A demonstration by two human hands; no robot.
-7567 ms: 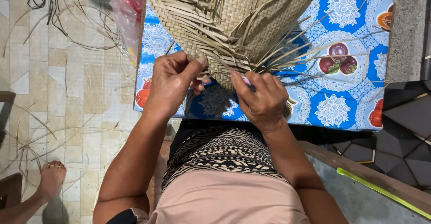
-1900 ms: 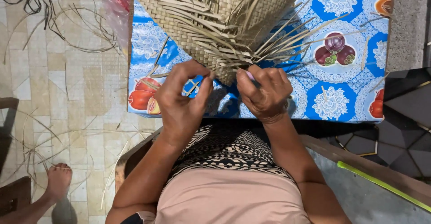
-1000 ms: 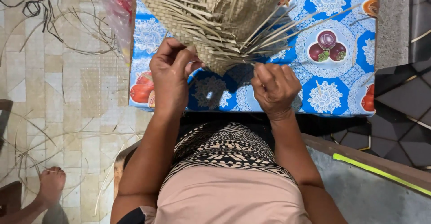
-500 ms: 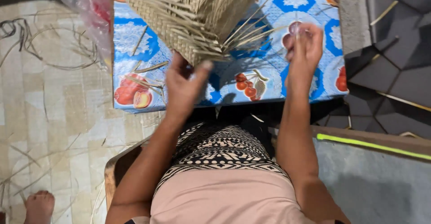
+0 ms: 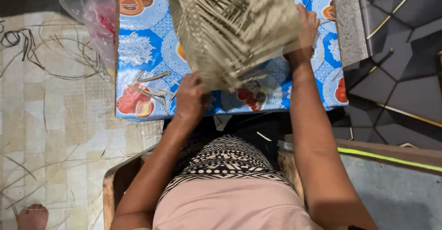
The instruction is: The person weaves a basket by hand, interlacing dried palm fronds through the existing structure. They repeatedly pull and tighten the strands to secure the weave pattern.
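The left hand (image 5: 191, 98) is seen nearest, its grip closed on the lower corner of the half-woven tan palm-leaf mat (image 5: 235, 27), which is blurred. The mat is held tilted above the surface covered by a blue fruit-patterned cloth (image 5: 138, 55). Farther off, the right hand (image 5: 304, 29) clasps the mat's right edge. A clear plastic bag (image 5: 94, 20) hangs at the surface's left edge.

Woven mat (image 5: 232, 27) top centre on table (image 5: 147, 69), left hand (image 5: 191, 98) below it, right hand (image 5: 306, 32) at its right edge, plastic bag (image 5: 90, 20) upper left, bare foot (image 5: 32, 216) lower left
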